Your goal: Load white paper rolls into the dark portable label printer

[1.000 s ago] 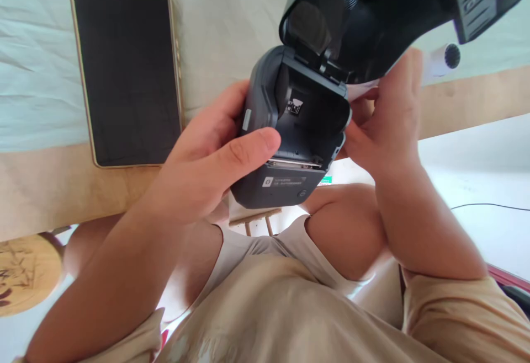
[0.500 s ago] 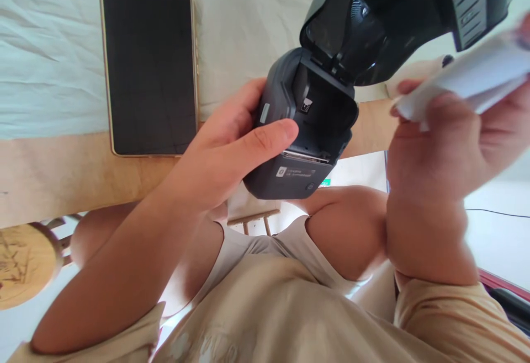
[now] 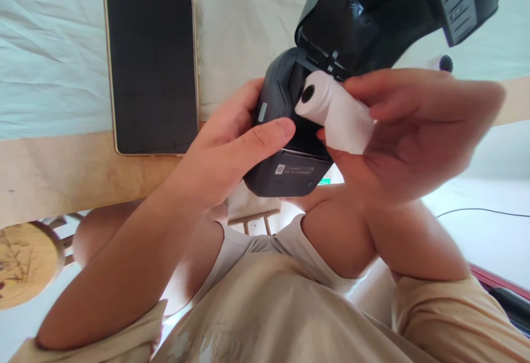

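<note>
One small dark printer (image 3: 285, 148) sits in the middle of the frame, held in the air above the person's lap and just in front of the table edge (image 3: 83, 175). Its lid (image 3: 372, 15) stands open and reaches up to the upper right corner of the frame, so the paper compartment is open from above. A white paper roll (image 3: 337, 112) lies right at the mouth of this compartment, tilted, with its dark core hole turned to the left. If the roll already touches the inside of the compartment, I cannot tell.

The left hand (image 3: 219, 153) is wrapped around the left side of the printer, with the thumb pressed across the front and the other fingers behind the body. The right hand (image 3: 409, 131) is closed around the paper roll, fingers over the top and thumb under it. The two hands are close, with only the printer's width between them.

To the left of the printer there is free room. A black tablet (image 3: 151, 68) lies flat on the pale cloth (image 3: 49, 65) in the upper left of the frame, well apart from the hands. A round wooden stool (image 3: 25, 266) shows at the lower left edge.
</note>
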{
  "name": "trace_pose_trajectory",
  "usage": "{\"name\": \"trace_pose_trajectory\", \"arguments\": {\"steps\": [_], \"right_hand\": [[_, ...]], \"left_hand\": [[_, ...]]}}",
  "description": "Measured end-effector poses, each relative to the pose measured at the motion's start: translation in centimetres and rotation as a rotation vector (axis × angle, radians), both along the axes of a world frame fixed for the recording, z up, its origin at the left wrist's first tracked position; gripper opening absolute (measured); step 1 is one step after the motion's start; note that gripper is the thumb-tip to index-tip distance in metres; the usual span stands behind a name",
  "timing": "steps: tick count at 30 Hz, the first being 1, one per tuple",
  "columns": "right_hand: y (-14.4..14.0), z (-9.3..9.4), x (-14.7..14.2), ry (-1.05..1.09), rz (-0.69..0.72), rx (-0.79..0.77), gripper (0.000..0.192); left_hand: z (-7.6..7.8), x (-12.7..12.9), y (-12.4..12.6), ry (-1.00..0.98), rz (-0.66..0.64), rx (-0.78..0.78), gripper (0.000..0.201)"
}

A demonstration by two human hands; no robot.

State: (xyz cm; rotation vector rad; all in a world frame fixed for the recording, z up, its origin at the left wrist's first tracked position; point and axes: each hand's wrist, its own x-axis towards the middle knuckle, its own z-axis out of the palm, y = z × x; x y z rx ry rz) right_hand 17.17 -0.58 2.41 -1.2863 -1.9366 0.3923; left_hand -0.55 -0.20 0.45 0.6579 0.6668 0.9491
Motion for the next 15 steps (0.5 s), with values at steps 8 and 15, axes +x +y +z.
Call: {"name": "trace_pose_trajectory", "arguments": {"steps": [8,15], "right_hand": [[0.6,-0.6,1.3,-0.071,0.194,0.356,0.016],[-0.8,-0.8,0.7,-0.170,0.391,0.427,0.009]], "left_hand": [[-0.2,-0.1,-0.2,0.029,0.009,0.013,0.023],[-1.0,0.2,-0.2,0.171,0.108,0.241,0.061]]}}
